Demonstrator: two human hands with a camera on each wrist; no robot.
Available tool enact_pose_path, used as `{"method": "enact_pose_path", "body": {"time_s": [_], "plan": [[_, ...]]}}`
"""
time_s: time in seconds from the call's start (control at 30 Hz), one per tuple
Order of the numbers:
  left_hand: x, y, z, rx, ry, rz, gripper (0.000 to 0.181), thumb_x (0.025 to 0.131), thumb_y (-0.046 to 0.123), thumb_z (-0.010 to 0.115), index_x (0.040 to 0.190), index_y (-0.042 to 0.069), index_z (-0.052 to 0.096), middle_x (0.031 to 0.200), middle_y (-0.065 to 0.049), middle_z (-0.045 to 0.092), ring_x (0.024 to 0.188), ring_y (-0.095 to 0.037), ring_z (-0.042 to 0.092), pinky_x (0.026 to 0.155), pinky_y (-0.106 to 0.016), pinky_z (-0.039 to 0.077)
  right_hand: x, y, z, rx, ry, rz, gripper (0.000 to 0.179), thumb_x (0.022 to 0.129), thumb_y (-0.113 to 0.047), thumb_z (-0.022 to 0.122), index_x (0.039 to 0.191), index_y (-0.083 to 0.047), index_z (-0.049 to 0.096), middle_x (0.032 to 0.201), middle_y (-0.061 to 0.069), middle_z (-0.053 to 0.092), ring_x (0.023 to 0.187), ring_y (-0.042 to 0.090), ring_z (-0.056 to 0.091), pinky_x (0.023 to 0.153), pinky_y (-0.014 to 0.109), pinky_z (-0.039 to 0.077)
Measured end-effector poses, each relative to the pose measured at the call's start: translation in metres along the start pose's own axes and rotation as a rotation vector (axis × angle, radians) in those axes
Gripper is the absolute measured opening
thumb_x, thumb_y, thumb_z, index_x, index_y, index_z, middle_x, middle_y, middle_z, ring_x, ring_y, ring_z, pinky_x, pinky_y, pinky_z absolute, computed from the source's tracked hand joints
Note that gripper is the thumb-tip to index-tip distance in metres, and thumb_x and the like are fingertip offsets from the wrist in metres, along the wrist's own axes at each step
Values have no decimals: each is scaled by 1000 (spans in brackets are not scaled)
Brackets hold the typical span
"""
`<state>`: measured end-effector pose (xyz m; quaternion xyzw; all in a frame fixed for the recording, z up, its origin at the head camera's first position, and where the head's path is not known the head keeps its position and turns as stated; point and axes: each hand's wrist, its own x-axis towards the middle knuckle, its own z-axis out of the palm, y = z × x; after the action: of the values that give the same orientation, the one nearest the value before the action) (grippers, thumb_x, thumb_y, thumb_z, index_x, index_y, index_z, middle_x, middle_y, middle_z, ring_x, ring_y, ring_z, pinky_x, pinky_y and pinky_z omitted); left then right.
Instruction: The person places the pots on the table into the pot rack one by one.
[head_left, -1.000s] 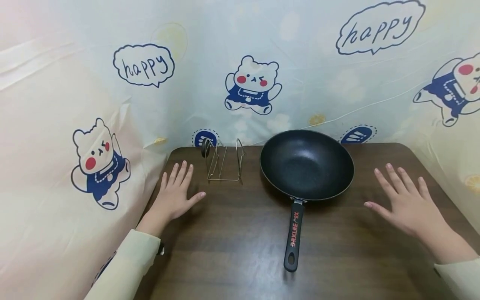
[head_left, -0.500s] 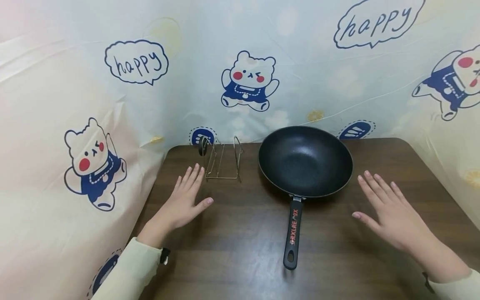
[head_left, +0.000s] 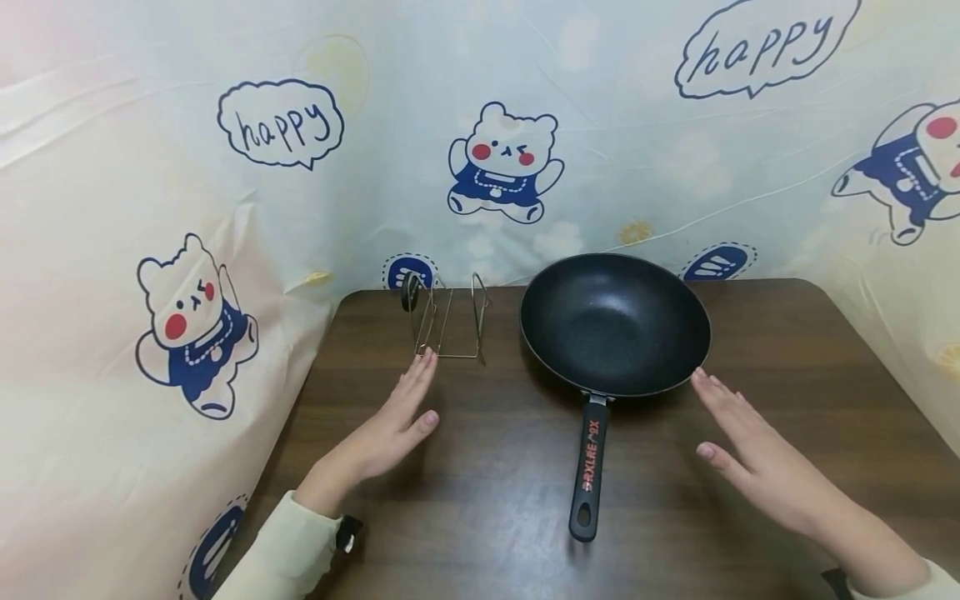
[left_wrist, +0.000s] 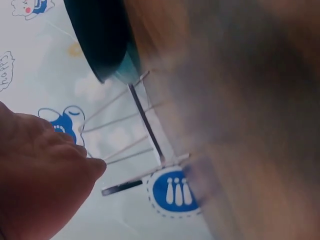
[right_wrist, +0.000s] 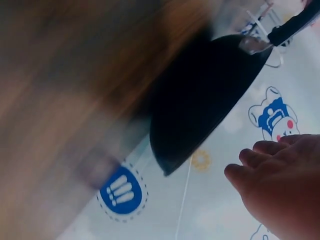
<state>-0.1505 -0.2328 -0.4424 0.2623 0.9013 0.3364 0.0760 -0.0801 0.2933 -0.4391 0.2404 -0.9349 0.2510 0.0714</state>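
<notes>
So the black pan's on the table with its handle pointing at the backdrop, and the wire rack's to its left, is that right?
Not quite: the head view shows the handle of the black pan pointing away from the backdrop, toward the near side. The rest holds.

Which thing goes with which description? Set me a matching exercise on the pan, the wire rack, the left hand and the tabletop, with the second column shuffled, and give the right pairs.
Things:
1. Pan
2. Wire rack
3. Left hand
4. Tabletop

Descriptions:
A. Fingers extended, holding nothing
B. Brown, beneath the pan
C. Black, with its handle toward the person
D. Near the far edge, left of the pan in the head view

Pairs: 1-C, 2-D, 3-A, 4-B
</notes>
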Motion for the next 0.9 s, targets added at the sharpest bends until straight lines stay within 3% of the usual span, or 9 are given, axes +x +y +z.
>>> {"method": "enact_pose_path", "body": {"time_s": [0.17, 0.33, 0.4, 0.5, 0.6, 0.77, 0.9], "plan": [[-4, 4, 10, -137, -49, 20, 74, 119, 51, 29, 178, 18, -3, 186, -6, -11, 173, -44, -7, 132, -78, 7, -3, -6, 4, 274, -56, 107, 71, 117, -18, 49, 178, -29, 14, 186, 8, 19, 152, -30, 6, 112, -7, 10], [-5, 5, 20, -299, -112, 68, 80, 115, 64, 9, 177, 15, -4, 187, -13, -8, 171, -50, -3, 130, -81, 10, 0, -6, 9, 589, -80, 89, 56, 122, -19, 24, 177, -13, 20, 179, -19, 31, 154, -22, 29, 113, -1, 29], [-3, 5, 24, -379, -148, 99, 86, 112, 68, 1, 177, 12, -4, 186, -17, -6, 170, -52, -1, 135, -70, 13, 3, -6, 9, 722, -106, 74, 57, 122, -23, 14, 175, -5, 19, 174, -25, 37, 153, -17, 38, 115, 2, 33], [3, 4, 31, -564, -217, 153, 99, 107, 75, -4, 175, 3, -9, 184, -23, -8, 169, -54, -4, 139, -42, 21, 7, -5, 10, 890, -170, 86, 65, 121, -33, 4, 173, 4, 14, 169, -26, 45, 151, -13, 46, 116, 5, 37], [7, 5, 37, -791, -295, 175, 109, 102, 80, -4, 172, -3, -15, 182, -27, -13, 167, -52, -8, 133, -18, 23, 11, -4, 10, 1042, -250, 128, 73, 119, -42, 0, 172, 8, 7, 167, -25, 49, 151, -9, 50, 116, 7, 40], [7, 15, 46, -1119, -384, 128, 112, 98, 81, -8, 171, -4, -15, 181, -29, -13, 170, -45, -5, 134, -21, 28, 16, -3, 12, 1349, -369, 207, 80, 117, -52, 1, 173, 5, 0, 166, -19, 53, 153, -2, 52, 119, 13, 44], [6, 25, 53, -1331, -435, 55, 115, 95, 82, -13, 173, -2, -11, 181, -27, -12, 172, -40, -1, 135, -27, 31, 20, -7, 16, 1659, -441, 214, 77, 116, -54, 2, 176, -8, 17, 167, -9, 56, 156, 6, 51, 125, 20, 43]]}}
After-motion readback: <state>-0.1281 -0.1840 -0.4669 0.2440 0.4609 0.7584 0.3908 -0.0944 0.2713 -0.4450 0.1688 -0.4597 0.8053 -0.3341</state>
